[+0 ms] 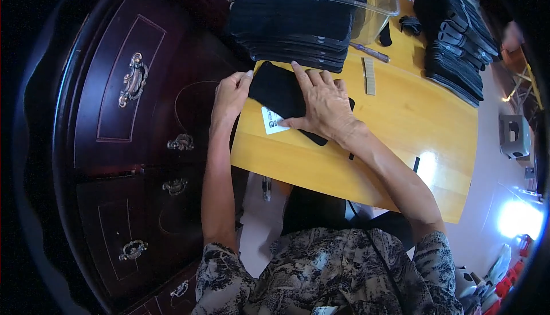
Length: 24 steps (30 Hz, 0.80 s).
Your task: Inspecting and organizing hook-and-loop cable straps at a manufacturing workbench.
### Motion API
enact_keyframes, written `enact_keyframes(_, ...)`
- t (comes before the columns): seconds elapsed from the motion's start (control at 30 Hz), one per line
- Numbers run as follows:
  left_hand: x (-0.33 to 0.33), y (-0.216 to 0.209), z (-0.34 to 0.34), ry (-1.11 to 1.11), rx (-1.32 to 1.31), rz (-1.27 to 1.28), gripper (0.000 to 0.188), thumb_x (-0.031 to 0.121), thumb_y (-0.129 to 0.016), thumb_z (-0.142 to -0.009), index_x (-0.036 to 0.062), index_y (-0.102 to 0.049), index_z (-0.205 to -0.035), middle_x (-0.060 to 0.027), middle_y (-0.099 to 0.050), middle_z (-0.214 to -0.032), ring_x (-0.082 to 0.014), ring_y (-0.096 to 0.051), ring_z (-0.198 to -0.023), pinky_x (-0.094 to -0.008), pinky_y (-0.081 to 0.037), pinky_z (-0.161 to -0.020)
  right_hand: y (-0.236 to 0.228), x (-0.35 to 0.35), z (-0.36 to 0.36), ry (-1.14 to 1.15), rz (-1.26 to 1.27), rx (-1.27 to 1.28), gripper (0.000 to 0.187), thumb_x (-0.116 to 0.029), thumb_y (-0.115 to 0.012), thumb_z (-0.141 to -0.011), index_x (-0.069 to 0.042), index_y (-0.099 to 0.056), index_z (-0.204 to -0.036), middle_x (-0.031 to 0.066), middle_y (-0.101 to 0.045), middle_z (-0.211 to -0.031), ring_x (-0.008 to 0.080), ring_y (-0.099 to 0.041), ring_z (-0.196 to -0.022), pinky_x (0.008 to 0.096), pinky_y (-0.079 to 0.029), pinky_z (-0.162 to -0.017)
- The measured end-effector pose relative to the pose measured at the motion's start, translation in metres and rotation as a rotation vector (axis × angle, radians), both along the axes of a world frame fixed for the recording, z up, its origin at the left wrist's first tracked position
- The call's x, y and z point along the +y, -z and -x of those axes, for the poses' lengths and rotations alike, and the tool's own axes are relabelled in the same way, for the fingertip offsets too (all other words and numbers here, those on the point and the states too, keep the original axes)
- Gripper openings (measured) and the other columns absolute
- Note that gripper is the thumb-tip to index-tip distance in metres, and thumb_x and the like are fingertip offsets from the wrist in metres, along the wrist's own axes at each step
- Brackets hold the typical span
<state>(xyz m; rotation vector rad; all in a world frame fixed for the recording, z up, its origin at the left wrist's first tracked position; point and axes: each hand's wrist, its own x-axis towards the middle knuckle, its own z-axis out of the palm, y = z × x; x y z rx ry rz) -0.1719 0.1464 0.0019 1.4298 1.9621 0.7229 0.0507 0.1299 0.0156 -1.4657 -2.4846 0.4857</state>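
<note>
A flat black cloth-like piece (279,88) lies slantwise on the yellow table. My left hand (230,98) is closed at its far left corner, thumb and fingers pinching the edge. Spread flat across its right part is my right hand (327,102), fingers apart and pressing down. A white label with printed code (272,121) sticks out from under the near edge, by my right thumb. Much of the piece's right end is hidden under my right hand. Just beyond it rises a tall stack of similar black pieces (292,25).
A clear plastic bin (375,8) holds more black pieces. Another black stack (452,45) is at the far right. A screwdriver-like tool (369,53) and a pale strip (369,76) lie between them. Dark wooden drawers (123,80) line the left; the table (441,126) ends at right.
</note>
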Motion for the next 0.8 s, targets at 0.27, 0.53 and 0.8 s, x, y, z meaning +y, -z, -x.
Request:
enact_keyframes(0.27,-0.052,-0.015,-0.02,0.109,0.205,-0.237,0.052,0.031,-0.068,-0.085,0.0037,-0.053,-0.126,-0.0158,-0.051,-0.123,-0.0311,-0.048,-0.116,-0.0403,-0.043,-0.094,-0.008,0.009,-0.008,-0.013,0.059,-0.052,0.095,-0.051,-0.079,-0.069,-0.004,-0.039,-0.141,0.0185,-0.054,-0.123,0.0347,-0.055,-0.113,0.0443,-0.049,-0.096)
enact_keyframes(0.53,-0.101,0.017,-0.061,0.395,0.298,-0.636,0.02,0.007,-0.073,-0.077,0.0014,-0.071,-0.096,-0.0108,-0.065,-0.1,-0.0269,-0.06,-0.098,-0.037,-0.051,-0.083,-0.013,0.017,-0.013,-0.095,0.155,0.05,0.091,-0.056,-0.073,-0.071,0.002,-0.045,-0.136,0.0247,-0.057,-0.122,0.0347,-0.061,-0.108,0.0409,-0.051,-0.092)
enact_keyframes(0.8,-0.101,0.031,-0.073,0.342,0.23,-0.668,0.021,0.003,-0.073,-0.076,0.0009,-0.071,-0.096,-0.012,-0.067,-0.096,-0.0265,-0.063,-0.09,-0.0346,-0.052,-0.077,0.0,0.016,-0.019,-0.102,0.133,0.163,0.098,-0.063,-0.075,-0.065,-0.002,-0.046,-0.136,0.0241,-0.059,-0.121,0.0374,-0.063,-0.102,0.0434,-0.052,-0.089)
